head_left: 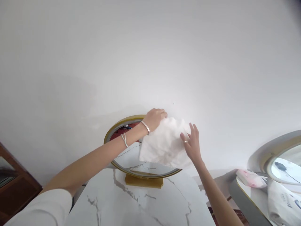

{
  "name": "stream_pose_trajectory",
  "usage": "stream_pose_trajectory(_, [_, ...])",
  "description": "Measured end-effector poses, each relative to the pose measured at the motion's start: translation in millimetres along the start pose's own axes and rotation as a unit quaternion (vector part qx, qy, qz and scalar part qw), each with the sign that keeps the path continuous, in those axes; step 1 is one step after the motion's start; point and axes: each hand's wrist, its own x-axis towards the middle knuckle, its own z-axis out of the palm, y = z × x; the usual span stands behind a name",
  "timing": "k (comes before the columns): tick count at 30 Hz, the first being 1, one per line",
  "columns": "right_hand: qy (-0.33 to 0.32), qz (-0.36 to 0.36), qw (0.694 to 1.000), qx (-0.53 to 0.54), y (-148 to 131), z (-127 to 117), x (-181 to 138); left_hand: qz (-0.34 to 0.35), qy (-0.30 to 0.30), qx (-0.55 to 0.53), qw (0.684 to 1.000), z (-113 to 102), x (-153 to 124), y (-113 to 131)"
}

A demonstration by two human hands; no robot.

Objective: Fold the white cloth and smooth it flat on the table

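A thin white cloth (162,146) hangs loosely in front of the round, gold-rimmed mirror (125,158), covering much of its right side. At the cloth's upper left corner, my left hand (154,120) is closed on the edge, fingers bent over it. My right hand (192,145) has the cloth's right edge between its thumb and its fingers, the fingertips pointing up. The mirror stands on a gold base (144,181) on a white marble-patterned table (131,207). The mirror's glass shows the tabletop, a red floor and a shoe.
A plain pale wall (150,62) rises directly behind the mirror. To the right, a second table (252,197) carries another round mirror (285,164), a pink-and-white packet (251,179) and a white printed cloth bag (282,204). Brown wooden furniture (16,188) stands at lower left.
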Motion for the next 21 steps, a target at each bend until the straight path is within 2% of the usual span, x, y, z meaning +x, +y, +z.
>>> stream_pose_trajectory(3, [-0.018, -0.043, 0.996, -0.071, 5, 9, -20, 0.097, 0.034, 0.034, 0.994, 18, -2, 15])
stream_pose_trajectory(6, [-0.001, -0.019, 0.997, -0.071, 8, 12, -25, 0.123, 0.033, 0.064, 0.99, 25, 4, 27])
stream_pose_trajectory(9, [0.029, -0.005, 0.997, -0.068, 10, 15, -25, 0.098, -0.009, 0.042, 0.994, 22, 18, 34])
stream_pose_trajectory(12, [0.075, -0.009, 0.994, -0.074, 4, 18, -21, 0.054, 0.002, 0.031, 0.998, 11, 30, 32])
stream_pose_trajectory(15, [0.115, -0.03, 0.991, -0.068, -12, 19, -12, -0.029, 0.019, 0.044, 0.998, -3, 34, 18])
stream_pose_trajectory(18, [0.131, -0.069, 0.986, -0.079, -31, 19, -1, -0.113, -0.001, 0.033, 0.993, -11, 30, 4])
stream_pose_trajectory(19, [0.125, -0.074, 0.985, -0.088, -37, 20, 1, -0.117, -0.007, 0.015, 0.993, -12, 28, 2])
stream_pose_trajectory(21, [0.103, -0.075, 0.986, -0.105, -44, 23, 2, -0.071, -0.024, -0.031, 0.997, -9, 20, 2])
